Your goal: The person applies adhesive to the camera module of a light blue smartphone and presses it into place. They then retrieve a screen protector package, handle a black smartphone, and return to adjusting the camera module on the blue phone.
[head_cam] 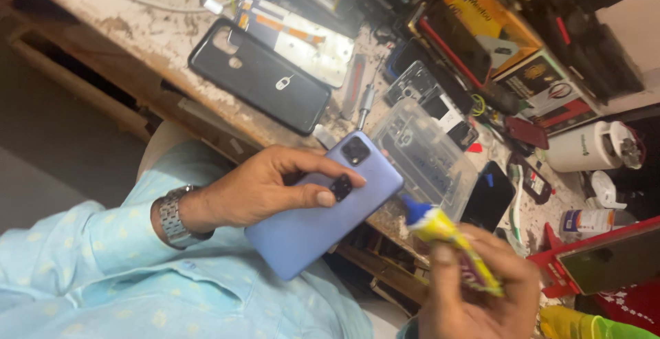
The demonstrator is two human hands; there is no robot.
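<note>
My left hand (265,188) holds a lavender-blue phone back cover (320,219) and pinches a small black camera piece (341,187) against it with thumb and fingers. The cover's square camera opening (355,150) points toward the bench. My right hand (478,291) grips a yellow glue tube (450,239) with a blue tip (414,209), blurred, the tip close to the cover's right edge. A metal watch (173,216) sits on my left wrist.
A worn workbench (158,33) holds a black phone case (261,78), an opened phone with exposed parts (295,36), a clear plastic box (430,157), a dark phone (488,198), a screwdriver (366,102), a white bottle (588,148), boxes (495,23) and a red stand (605,256).
</note>
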